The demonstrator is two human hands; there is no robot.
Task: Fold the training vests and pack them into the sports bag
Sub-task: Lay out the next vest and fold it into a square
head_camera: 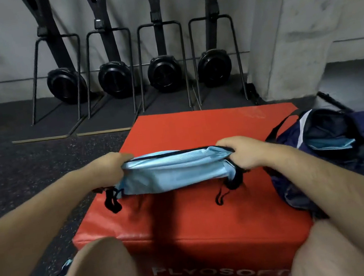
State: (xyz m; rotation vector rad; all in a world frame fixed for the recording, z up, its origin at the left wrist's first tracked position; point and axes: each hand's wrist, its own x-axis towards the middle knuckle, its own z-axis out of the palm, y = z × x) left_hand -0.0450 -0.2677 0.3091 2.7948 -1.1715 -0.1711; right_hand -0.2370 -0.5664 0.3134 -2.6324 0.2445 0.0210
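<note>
1. Grey wall with four black machines (139, 73) stands behind, and dark floor (28, 164) lies free on the left.
2. Red box (210, 127) is bare on its far half; its front reads "PLYOSOF".
3. Left hand (108, 169) and right hand (244, 152) each clench one end of the folded blue vest (174, 171), over the box middle.
4. Navy sports bag (329, 131) lies open at the box's right edge.
</note>
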